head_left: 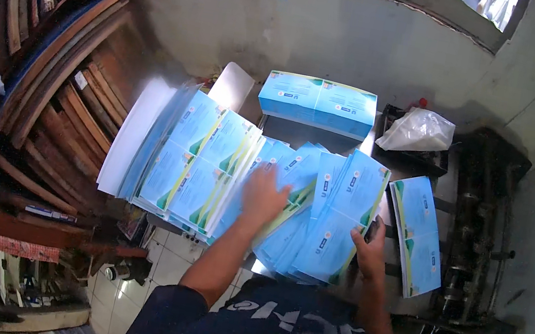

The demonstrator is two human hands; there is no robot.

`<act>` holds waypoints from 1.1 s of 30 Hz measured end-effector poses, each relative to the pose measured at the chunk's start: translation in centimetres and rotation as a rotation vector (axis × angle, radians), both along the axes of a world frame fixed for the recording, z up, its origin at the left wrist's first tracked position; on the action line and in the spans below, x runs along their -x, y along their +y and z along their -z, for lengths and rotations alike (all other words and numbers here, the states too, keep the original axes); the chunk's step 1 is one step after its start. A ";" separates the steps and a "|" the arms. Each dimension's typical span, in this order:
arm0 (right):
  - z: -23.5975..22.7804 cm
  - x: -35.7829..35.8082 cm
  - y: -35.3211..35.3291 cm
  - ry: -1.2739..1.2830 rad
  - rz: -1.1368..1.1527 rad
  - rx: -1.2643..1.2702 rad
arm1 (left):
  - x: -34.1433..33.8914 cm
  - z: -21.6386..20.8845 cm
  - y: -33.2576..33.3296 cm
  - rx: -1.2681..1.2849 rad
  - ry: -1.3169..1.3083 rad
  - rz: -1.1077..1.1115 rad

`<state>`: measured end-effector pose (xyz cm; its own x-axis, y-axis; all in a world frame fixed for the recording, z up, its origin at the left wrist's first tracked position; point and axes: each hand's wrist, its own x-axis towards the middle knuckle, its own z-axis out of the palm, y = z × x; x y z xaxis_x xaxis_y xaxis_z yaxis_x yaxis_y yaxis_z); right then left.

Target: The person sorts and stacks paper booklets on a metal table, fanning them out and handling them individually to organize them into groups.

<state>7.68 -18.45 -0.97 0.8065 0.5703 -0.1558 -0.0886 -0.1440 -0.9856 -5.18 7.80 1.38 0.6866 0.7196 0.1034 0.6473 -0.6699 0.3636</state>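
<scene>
Light blue printed sheets with yellow and green edges lie in loose, fanned piles on the table in front of me. My left hand (264,199) rests over the middle pile of fanned sheets (288,231), with its thumb held away from the fingers. At the right, a long stack of printed sheets (345,213) has its lower right edge in my right hand (371,251). The thumb lies on top there and the fingers go underneath, partly hidden. Left of my hands stands a large stack of uncut printed sheets (194,158), with white paper (137,137) at its far left side.
A neat block of printed sheets (318,103) stands at the back. Beside it a clear plastic bag (418,131) lies on a black tray. Another narrow stack (415,236) is at the right, next to a dark metal machine (473,239). Wooden frames (68,82) fill the left rack.
</scene>
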 end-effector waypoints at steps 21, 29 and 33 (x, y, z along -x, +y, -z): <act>-1.4 0.2 -0.8 0.110 -0.007 0.011 | -0.8 -18.4 -1.6 0.716 -0.627 0.227; -1.9 -0.9 -1.6 0.627 0.084 -0.390 | -3.4 -14.6 -4.5 0.933 -0.519 0.206; 0.2 -0.8 -1.4 0.504 0.067 -0.256 | -2.9 -16.4 -1.9 0.648 -0.665 0.193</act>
